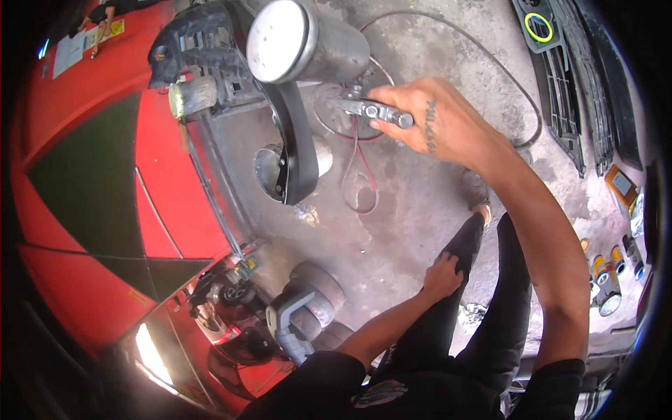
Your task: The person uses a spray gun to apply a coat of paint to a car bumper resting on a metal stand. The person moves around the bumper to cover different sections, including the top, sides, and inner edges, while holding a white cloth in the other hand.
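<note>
My right hand (pixel 430 115) reaches out over the floor, its fingers wrapped around a metal spray gun (pixel 374 110). A large grey metal cup (pixel 336 49) with a pale round end is on the gun, tilted to the left. Below the gun hangs a thin red hose (pixel 371 183) in a loop. Just left of the gun is a curved glossy black car trim panel (pixel 299 133), apart from it. My left hand (pixel 443 275) lies on my left thigh near the knee, fingers loosely bent and holding nothing.
A black bumper part (pixel 192 42) stands far left beside a tin can (pixel 194 96). An open metal bucket (pixel 268 166) sits behind the panel. A red car (pixel 77 287) fills the left. Black grilles (pixel 560 91) lie at right, with several spray cans (pixel 600 269) nearer. Hose curves across the floor.
</note>
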